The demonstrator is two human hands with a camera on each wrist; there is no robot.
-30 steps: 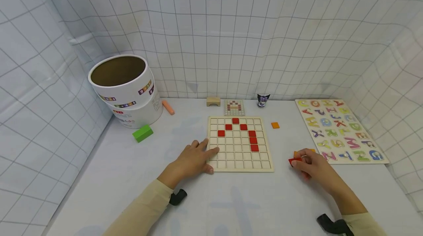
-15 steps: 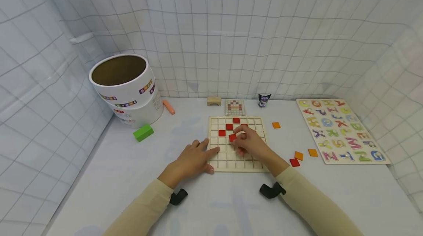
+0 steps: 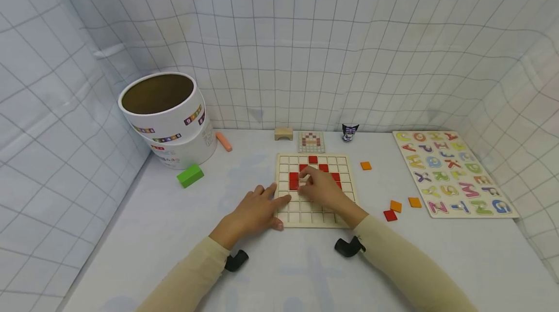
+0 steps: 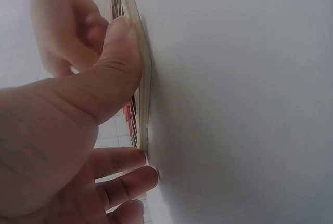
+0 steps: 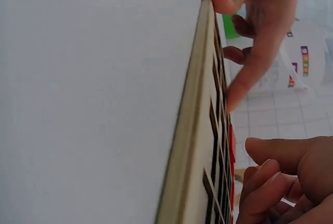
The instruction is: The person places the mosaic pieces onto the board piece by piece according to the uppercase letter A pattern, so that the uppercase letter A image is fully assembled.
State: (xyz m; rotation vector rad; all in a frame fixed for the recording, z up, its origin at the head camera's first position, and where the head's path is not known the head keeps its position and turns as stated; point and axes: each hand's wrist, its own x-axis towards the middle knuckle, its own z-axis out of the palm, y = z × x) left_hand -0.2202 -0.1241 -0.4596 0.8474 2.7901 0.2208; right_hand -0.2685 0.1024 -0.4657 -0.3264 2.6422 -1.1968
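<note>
A pale wooden grid board (image 3: 316, 221) lies on the table with red square tiles in some of its cells. At its left edge rests my left hand (image 3: 256, 211), fingers spread, one fingertip reaching onto the grid and the thumb at the near corner. Over the middle of the board is my right hand (image 3: 324, 189), with thumb and index finger parted and nothing between them. Just left of those fingertips a red tile (image 3: 293, 185) lies in a cell beneath another red one. In the right wrist view the right hand's (image 5: 291, 180) other fingers are loosely curled; its forearm and hand hide some cells.
Right of the board lie a loose red tile (image 3: 390, 215) and several orange tiles (image 3: 415, 202), near an alphabet board (image 3: 454, 173). Behind are a pattern card (image 3: 311, 142), a wooden arch block (image 3: 284, 133) and a figurine (image 3: 349, 132). A bucket (image 3: 168, 123) and green block (image 3: 190, 176) stand left.
My right hand carried a red tile from the right side to the board and let it go in a cell below the left red tile. My left hand stayed put.
</note>
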